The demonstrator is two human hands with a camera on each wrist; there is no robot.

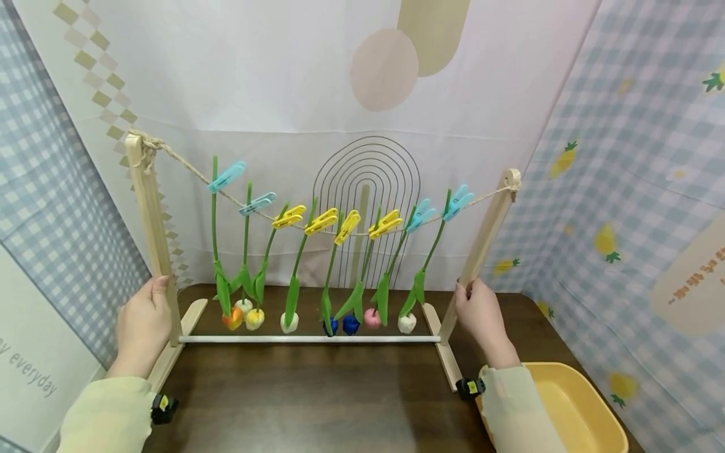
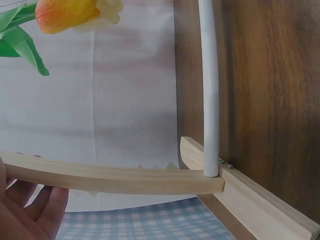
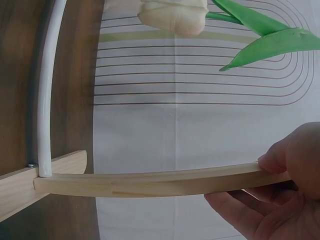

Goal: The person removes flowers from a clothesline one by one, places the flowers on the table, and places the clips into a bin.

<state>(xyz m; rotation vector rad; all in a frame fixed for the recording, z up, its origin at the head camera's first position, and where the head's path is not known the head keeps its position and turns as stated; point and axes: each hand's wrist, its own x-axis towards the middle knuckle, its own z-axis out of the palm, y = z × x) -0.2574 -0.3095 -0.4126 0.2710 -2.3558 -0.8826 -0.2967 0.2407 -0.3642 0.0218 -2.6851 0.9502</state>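
Wooden frame [image 1: 151, 226] stands upright on the dark brown bench [image 1: 317, 402], its two posts at left and right joined low down by a white rod [image 1: 310, 339]. Both hands are closed around it: the left hand [image 1: 144, 324] grips the lower half of the left post, and the right hand [image 1: 481, 318] grips the lower half of the right post, thumb on one side and fingers on the other in the right wrist view.

A twine cord [image 1: 189, 165] is tied to both post tops and sags between them. Eight clothes pegs hold tulips on it, heads down: two light blue pegs [image 1: 226, 176] at left, four yellow pegs [image 1: 321, 221] in the middle, two more light blue ones at right. From left to right, the heads include an orange tulip [image 1: 232, 319], a white one just beside it, a yellow tulip [image 1: 255, 319], another white, two blue tulips [image 1: 351, 324], a pink tulip [image 1: 372, 318] and a last white tulip [image 1: 407, 323].

At the near right, a yellow basin [image 1: 589, 402] lies partly hidden by the right sleeve [image 1: 518, 402]. A white cloth [image 1: 255, 75] hangs at the far side, with blue checked cloth [image 1: 634, 151] at right.
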